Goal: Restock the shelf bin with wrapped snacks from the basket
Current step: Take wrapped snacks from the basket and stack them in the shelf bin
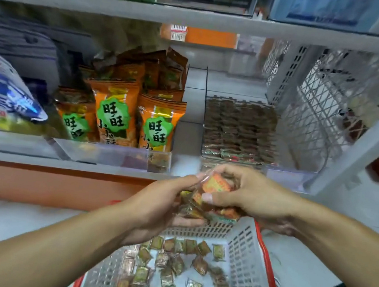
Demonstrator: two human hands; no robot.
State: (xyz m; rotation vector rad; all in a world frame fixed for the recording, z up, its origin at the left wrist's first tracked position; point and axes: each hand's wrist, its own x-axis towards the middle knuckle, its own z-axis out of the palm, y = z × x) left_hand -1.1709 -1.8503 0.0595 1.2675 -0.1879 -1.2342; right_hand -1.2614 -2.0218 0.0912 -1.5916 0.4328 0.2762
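both hands hold wrapped snacks above basket

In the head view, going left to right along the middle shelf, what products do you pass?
Blue-and-white bag → orange snack packs → bare shelf gap → clear bin of small wrapped snacks → white lattice basket.

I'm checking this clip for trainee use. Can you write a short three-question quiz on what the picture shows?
1. True or false: both hands hold wrapped snacks above the basket.
2. Which bin holds neat rows of small wrapped snacks? A) the clear bin on the right B) the bin with orange packets
3. Fill in: loose snacks still lie in the ____.

Key: 1 true: the left hand and right hand share a bunch of snacks. 2 A. 3 basket.
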